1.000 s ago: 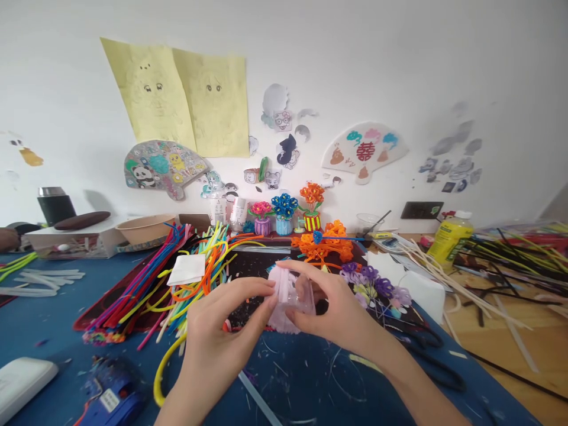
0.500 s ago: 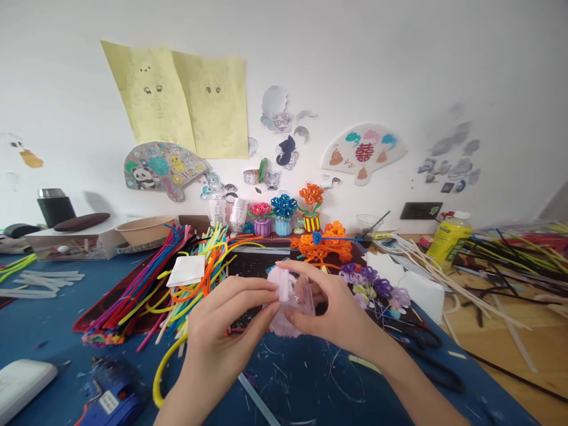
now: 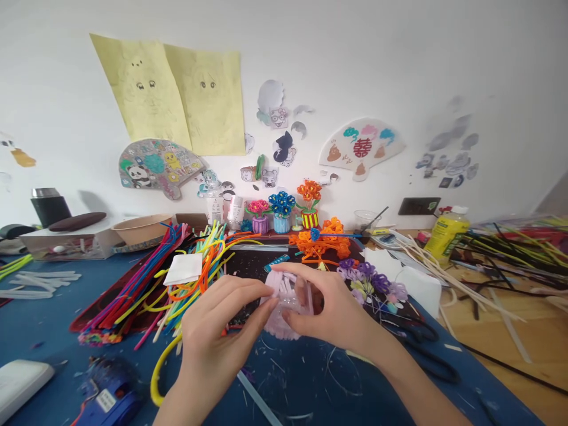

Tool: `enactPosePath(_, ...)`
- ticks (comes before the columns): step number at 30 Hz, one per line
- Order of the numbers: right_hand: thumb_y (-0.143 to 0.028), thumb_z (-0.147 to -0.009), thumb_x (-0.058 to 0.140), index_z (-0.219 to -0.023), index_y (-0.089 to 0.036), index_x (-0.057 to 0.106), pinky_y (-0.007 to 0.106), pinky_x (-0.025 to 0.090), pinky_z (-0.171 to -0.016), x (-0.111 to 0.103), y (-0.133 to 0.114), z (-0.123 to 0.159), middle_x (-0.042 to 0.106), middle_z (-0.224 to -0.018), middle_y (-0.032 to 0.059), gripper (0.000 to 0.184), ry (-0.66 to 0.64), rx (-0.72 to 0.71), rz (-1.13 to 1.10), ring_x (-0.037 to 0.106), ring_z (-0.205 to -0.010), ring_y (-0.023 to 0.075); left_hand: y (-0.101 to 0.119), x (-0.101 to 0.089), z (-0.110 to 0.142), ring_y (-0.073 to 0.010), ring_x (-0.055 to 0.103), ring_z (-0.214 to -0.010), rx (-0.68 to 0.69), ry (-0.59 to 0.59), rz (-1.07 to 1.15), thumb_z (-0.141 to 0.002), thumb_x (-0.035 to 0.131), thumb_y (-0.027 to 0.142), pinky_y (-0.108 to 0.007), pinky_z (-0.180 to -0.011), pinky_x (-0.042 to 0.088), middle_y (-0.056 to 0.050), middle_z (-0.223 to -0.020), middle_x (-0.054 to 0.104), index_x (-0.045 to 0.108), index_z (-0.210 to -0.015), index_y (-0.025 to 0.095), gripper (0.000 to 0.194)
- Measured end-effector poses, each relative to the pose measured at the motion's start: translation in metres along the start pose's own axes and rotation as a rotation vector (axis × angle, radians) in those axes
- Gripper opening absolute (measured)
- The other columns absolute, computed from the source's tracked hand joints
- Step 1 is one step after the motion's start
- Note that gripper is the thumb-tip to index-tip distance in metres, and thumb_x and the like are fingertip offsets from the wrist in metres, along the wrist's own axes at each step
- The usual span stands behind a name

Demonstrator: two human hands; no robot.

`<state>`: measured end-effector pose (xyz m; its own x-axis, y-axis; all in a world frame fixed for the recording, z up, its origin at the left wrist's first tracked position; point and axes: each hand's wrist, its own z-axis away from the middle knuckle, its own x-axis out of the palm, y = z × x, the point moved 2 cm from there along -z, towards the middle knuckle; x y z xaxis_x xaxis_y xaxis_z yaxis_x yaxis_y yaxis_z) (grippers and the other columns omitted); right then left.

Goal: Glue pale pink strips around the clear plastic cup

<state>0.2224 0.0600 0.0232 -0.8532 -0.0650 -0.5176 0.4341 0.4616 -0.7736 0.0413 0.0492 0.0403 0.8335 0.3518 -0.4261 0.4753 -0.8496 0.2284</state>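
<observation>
A small clear plastic cup [image 3: 293, 303], partly covered in pale pink fuzzy strips that look like pipe cleaners [image 3: 280, 327], is held above the mat in front of me. My right hand [image 3: 335, 310] wraps around its far and right sides, thumb on the near side and fingers over the top. At the left side of the cup, my left hand [image 3: 219, 328] pinches one of the pale pink strips between thumb and fingertips. The fingers partly hide where the strips meet the cup.
Bundled coloured pipe cleaners [image 3: 133, 284] lie left of centre under a white paper square [image 3: 183, 269]. A blue glue gun [image 3: 106, 390] rests front left. Purple flowers [image 3: 368, 278] and orange flowers [image 3: 328, 239] lie beyond my right hand. A yellow bottle [image 3: 448, 235] stands right.
The cup has turned and tilted slightly in my hands, showing more of its inside. Both hands keep their hold. The whole view has shifted a little.
</observation>
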Motion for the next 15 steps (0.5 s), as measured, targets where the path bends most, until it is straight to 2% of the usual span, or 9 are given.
enactPosePath(6, -0.019, -0.066, 0.071, -0.125, -0.032, 0.061, 0.021, 0.036, -0.051, -0.0004, -0.0013, -0.0001, 0.050, -0.068, -0.0075, 0.061, 0.019, 0.012, 0.048, 0.043, -0.051, 0.0076, 0.0000, 0.0008, 0.0006, -0.0118, 0.065, -0.071, -0.040, -0.023, 0.005, -0.082, 0.068, 0.012, -0.024, -0.069, 0.051, 0.000, -0.081, 0.072, 0.068, -0.086, 0.021, 0.010)
enactPosePath(15, -0.020, -0.066, 0.069, -0.126, -0.031, 0.061, 0.022, 0.037, -0.053, -0.0024, -0.0036, -0.0002, 0.051, -0.067, -0.0072, 0.061, 0.061, -0.012, 0.135, 0.042, -0.050, 0.0082, -0.0014, -0.0012, 0.0009, -0.0117, 0.064, -0.068, -0.135, -0.028, -0.035, -0.084, 0.065, 0.018, -0.022, -0.064, 0.050, 0.001, -0.080, 0.072, 0.068, -0.086, 0.021, 0.005)
